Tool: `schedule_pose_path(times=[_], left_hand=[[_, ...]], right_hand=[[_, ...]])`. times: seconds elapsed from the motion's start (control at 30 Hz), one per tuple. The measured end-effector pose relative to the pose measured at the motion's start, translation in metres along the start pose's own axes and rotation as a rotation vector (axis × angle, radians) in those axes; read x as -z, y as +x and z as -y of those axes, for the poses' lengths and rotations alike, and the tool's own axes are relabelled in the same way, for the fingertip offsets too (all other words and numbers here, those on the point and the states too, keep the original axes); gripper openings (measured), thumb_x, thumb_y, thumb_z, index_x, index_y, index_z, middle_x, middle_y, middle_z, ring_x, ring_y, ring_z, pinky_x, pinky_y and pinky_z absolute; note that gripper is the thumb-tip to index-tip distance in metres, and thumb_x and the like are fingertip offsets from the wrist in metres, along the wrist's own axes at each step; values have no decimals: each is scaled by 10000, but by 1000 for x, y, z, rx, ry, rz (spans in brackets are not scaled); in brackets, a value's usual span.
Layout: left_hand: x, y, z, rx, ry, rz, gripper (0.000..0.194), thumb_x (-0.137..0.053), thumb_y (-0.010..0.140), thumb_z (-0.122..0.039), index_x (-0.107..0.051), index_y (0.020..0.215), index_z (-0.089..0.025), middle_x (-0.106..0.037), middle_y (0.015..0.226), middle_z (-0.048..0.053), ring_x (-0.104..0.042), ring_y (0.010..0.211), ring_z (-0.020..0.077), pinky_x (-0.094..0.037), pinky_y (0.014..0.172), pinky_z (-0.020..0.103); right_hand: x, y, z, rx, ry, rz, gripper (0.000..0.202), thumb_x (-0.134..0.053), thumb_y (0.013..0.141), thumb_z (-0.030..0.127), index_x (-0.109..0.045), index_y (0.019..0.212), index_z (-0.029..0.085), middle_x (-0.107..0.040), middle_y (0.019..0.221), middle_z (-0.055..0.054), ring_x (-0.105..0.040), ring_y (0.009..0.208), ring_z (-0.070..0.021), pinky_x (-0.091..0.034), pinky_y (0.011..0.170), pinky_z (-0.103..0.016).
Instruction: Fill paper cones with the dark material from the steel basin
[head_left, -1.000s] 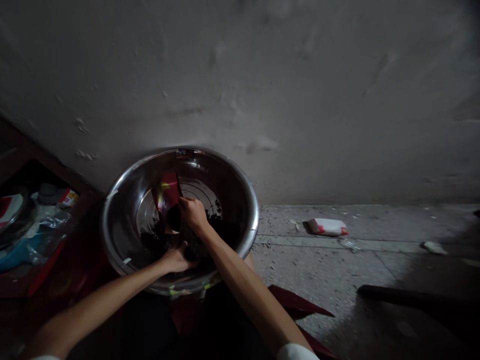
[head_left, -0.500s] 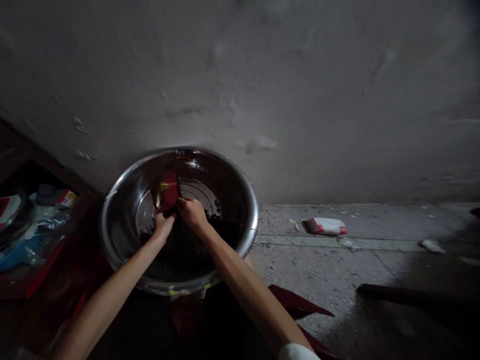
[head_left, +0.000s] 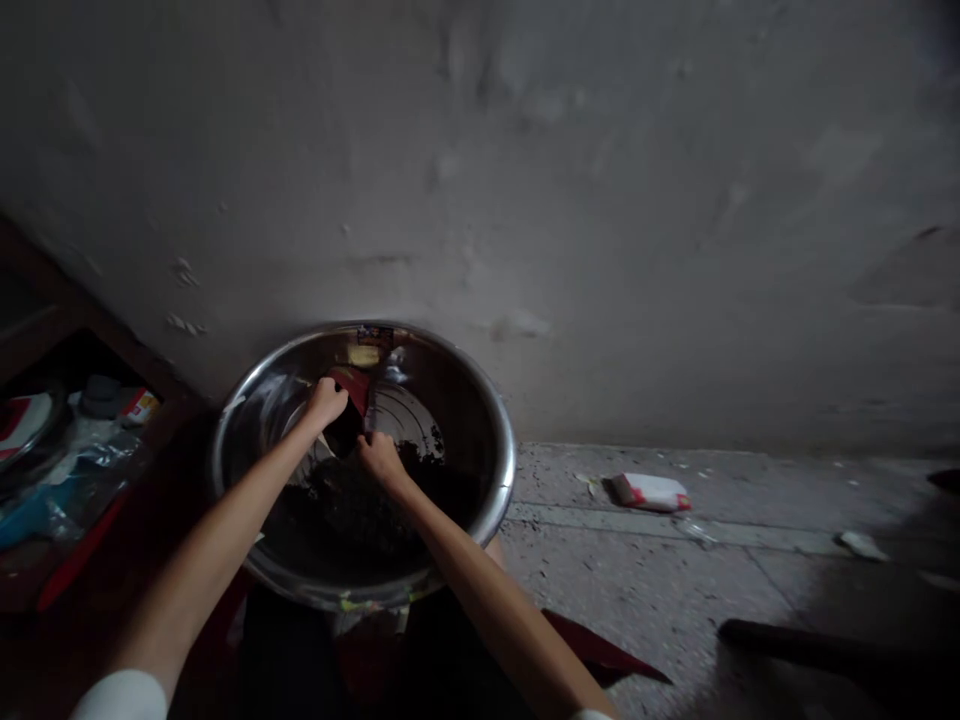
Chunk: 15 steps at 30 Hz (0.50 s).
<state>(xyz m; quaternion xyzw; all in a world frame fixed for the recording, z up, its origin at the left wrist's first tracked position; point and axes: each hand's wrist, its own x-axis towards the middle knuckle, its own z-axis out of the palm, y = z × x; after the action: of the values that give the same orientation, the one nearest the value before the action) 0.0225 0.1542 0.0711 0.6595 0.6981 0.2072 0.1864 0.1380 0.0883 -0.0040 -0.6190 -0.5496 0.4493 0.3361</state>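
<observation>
A large steel basin [head_left: 504, 440] stands before me with a dark, loose, leaf-like material [head_left: 360, 515] over its near half. Inside the rim, both hands hold a red bag [head_left: 354, 384] whose dark opening faces me. My left hand [head_left: 328, 400] is closed on the bag's left edge. Lower down, my right hand [head_left: 380, 460] pinches its right edge near the mouth. The opening tilts toward the dark material; what the bag contains cannot be made out.
A grey wall [head_left: 600, 250] rises right behind the basin. At left lie plastic wrappings [head_left: 109, 460] and a blue item [head_left: 37, 512] in a red-edged container. On the floor to the right are a white-and-red packet [head_left: 651, 492], a dark red sheet [head_left: 600, 648] and a dark bar [head_left: 795, 640].
My left hand has moved up along the bag, and the bag's mouth now shows as a dark gap turned toward me. My right hand sits slightly lower. The view has tilted a little upward.
</observation>
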Motion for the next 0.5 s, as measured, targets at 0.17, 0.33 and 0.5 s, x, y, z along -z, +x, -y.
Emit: schedule_pose_path(times=[0.17, 0.33, 0.5], left_hand=[[45, 10, -10, -96, 57, 102, 204, -612, 861, -232, -788, 927, -154, -779, 985, 120, -705, 1004, 262, -500, 854, 290], [79, 11, -15, -283, -17, 89, 327, -523, 937, -361, -781, 930, -161, -783, 956, 57, -704, 911, 210, -508, 824, 272], [77, -1, -3, -432, -204, -137, 399, -466, 953, -388, -745, 1067, -127, -760, 1102, 105, -691, 1036, 230, -500, 935, 313]], right_hand=[[20, 25, 37, 78, 331, 49, 366, -419, 932, 406, -542, 657, 198, -565, 552, 2, -520, 465, -126, -414, 513, -244], [38, 49, 65, 53, 583, 3, 324, -512, 851, 404, -462, 583, 228, -407, 438, 64, -342, 362, -90, -291, 405, -237], [42, 59, 70, 92, 553, -59, 313, -568, 811, 355, -466, 544, 229, -404, 398, 54, -373, 387, -96, -298, 410, -223]])
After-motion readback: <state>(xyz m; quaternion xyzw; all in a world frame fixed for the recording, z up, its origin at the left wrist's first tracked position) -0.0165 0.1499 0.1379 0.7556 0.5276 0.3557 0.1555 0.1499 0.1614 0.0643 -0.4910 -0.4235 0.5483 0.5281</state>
